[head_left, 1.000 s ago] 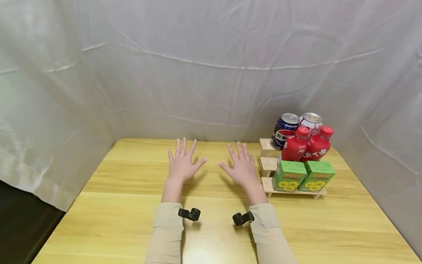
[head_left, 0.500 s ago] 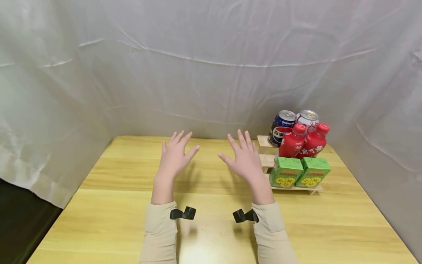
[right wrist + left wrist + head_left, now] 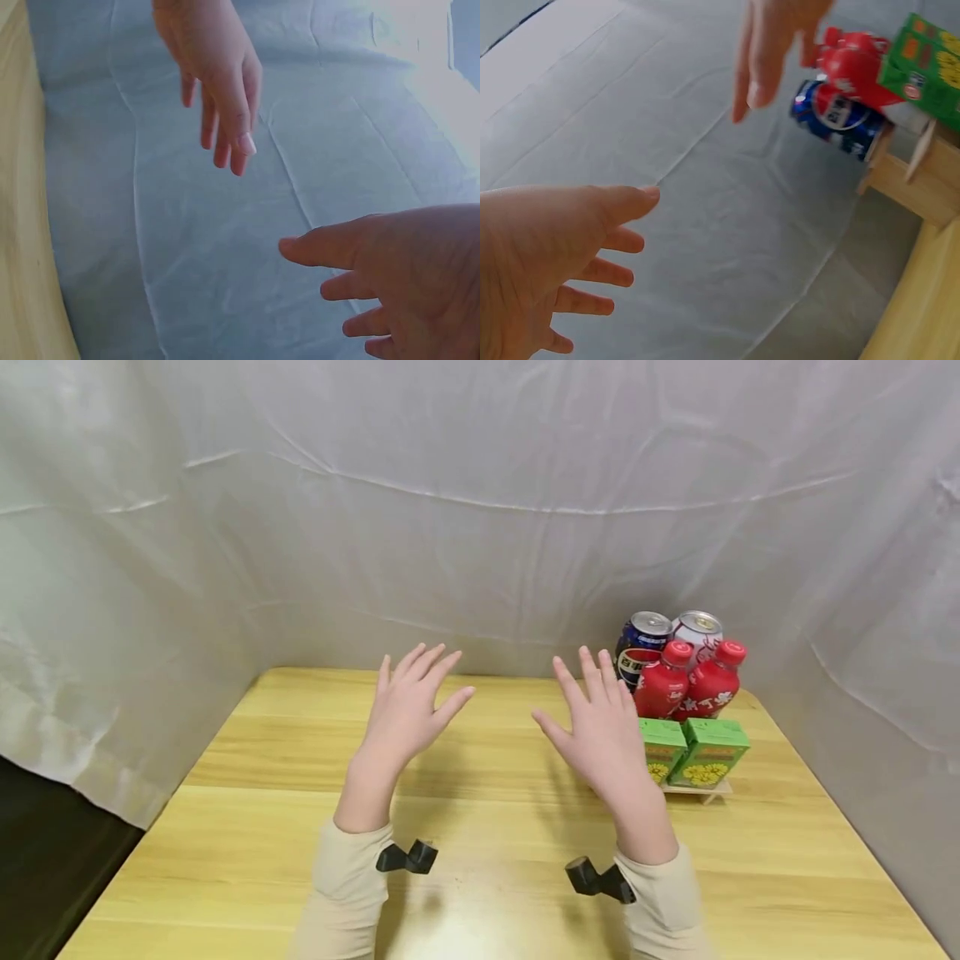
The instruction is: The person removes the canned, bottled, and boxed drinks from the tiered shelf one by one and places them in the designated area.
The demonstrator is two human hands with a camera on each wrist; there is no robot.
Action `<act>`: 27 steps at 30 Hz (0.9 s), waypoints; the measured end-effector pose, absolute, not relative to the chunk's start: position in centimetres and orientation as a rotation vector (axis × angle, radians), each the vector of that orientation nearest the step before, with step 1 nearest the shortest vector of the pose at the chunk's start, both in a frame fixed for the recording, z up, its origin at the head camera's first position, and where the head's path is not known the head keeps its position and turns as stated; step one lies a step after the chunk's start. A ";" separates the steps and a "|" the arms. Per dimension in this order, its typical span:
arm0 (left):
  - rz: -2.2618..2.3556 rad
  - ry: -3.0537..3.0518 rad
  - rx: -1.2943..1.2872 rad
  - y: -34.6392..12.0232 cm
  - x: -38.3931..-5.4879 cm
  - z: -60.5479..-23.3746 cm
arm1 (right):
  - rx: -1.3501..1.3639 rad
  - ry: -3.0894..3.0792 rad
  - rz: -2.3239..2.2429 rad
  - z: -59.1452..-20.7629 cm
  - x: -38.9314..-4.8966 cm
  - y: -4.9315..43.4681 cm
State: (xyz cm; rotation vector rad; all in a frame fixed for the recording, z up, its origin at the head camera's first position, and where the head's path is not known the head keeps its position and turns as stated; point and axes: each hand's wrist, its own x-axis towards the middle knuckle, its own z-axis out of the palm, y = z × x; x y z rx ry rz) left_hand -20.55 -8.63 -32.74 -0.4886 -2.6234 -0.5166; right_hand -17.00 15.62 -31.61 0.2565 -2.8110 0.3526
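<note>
My left hand hovers over the middle of the table, fingers spread and holding nothing. To its right, my right hand is raised with fingers apart, also holding nothing. In the head view it overlaps the left side of a small wooden tiered rack. Two green drink cartons with yellow flowers stand on the rack's front step. Behind them are two red bottles with red caps. On the top step stand a dark blue Pepsi can and a white can.
A light wooden table lies under both hands. Grey-white cloth hangs around its back and sides. Each sleeve cuff carries a black camera mount.
Both hands have lifted from the table. The right hand has shifted right, now covering part of the rack and the left carton; the left hand moved left, then slightly back right.
</note>
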 end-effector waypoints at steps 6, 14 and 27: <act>-0.363 -2.574 -0.639 -7.3 -20.7 -32.1 | 0.289 -2.719 0.276 -31.5 -15.1 18.1; -0.136 -2.461 -0.807 -4.9 -21.0 -31.8 | 0.306 -2.638 0.190 -32.5 -13.0 22.6; 0.061 -2.196 -1.008 0.4 -23.9 -30.8 | 0.312 -2.402 0.147 -33.7 -10.1 31.5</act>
